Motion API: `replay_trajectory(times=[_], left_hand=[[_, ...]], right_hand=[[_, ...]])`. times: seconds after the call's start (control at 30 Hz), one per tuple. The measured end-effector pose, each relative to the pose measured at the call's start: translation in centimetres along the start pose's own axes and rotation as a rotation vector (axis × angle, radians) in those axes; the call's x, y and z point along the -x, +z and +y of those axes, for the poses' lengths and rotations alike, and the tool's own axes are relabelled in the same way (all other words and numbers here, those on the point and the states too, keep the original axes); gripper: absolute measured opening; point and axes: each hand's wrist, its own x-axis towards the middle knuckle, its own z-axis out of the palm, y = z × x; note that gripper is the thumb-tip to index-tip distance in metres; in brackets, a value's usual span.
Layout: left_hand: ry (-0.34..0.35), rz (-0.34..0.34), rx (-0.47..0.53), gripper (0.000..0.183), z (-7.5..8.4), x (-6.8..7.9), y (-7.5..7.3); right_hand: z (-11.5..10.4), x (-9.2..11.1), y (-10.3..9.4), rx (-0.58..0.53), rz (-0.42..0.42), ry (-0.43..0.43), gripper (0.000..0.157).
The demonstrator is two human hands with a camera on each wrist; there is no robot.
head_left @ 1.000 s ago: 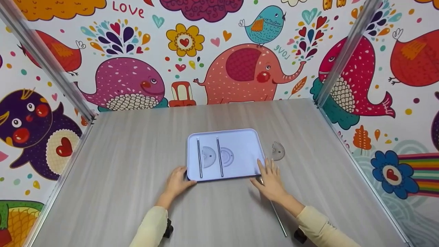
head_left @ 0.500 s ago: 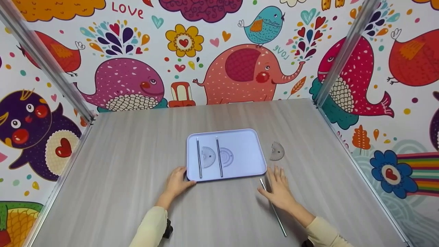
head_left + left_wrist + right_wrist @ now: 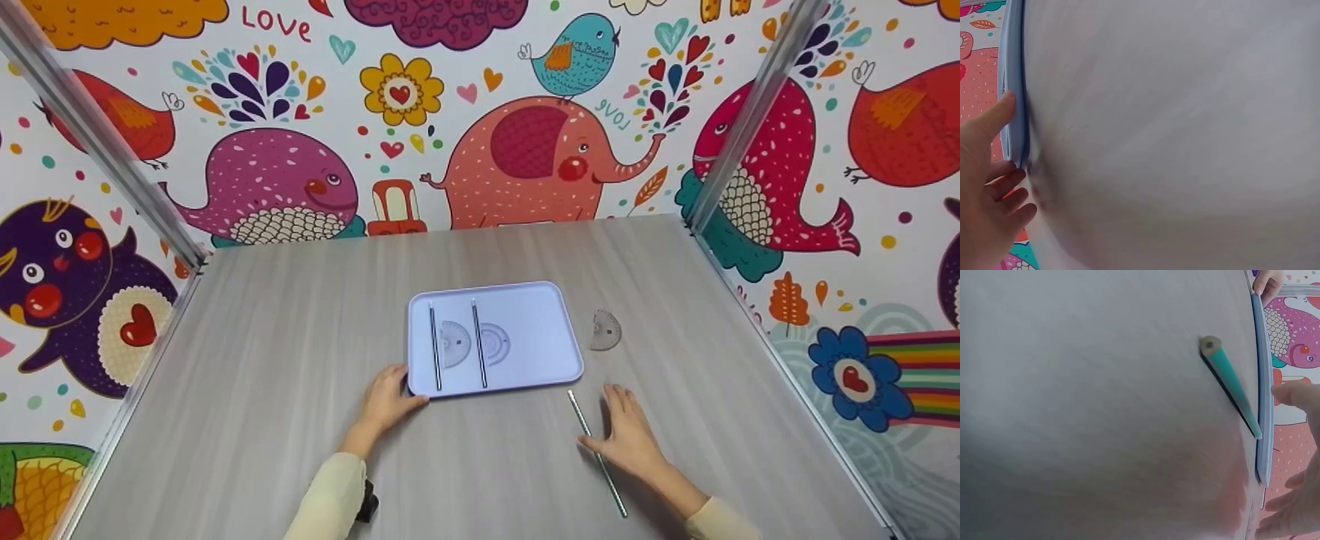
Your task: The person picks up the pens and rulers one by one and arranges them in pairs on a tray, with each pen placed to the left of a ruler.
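Note:
A pale lilac tray (image 3: 536, 330) lies on the table, its near left corner held by my left hand (image 3: 386, 401). In the left wrist view, the thumb (image 3: 1002, 112) presses the tray's side and the fingers curl at its corner. Two dark pencils (image 3: 480, 345) and two clear protractors (image 3: 456, 345) lie on the tray, each protractor just right of a pencil. On the table at the near right is a green pencil (image 3: 611, 487), its flat wood-and-lead end showing in the right wrist view. Over it, fingers spread, is my right hand (image 3: 630, 439), holding nothing.
Another clear protractor (image 3: 607, 331) lies on the table just right of the tray. Walls printed with cartoon animals and metal frame posts (image 3: 750, 127) bound the table (image 3: 300, 322) at the back and sides.
My right hand has drawn back from the tray's near right corner, toward me and slightly right, to over the green pencil. My left hand stays on the tray.

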Motion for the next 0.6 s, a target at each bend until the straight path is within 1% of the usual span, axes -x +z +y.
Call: replay_trajectory(times=[0.13, 0.37, 0.47, 0.6], left_hand=[[0.008, 0.007, -0.010, 0.062, 0.0, 0.0, 0.1], [0.024, 0.019, -0.007, 0.063, -0.2, 0.0, 0.1], [0.025, 0.018, -0.009, 0.063, -0.2, 0.1, 0.1], [0.015, 0.012, -0.003, 0.063, -0.2, 0.1, 0.1]], right_hand=[[0.1, 0.7, 0.0, 0.020, 0.025, 0.022, 0.088], [0.5, 1.7, 0.3, 0.048, 0.072, 0.054, 0.067], [0.4, 1.9, 0.4, 0.019, 0.057, 0.075, 0.065], [0.2, 2.3, 0.5, -0.050, 0.011, 0.092, 0.065]])
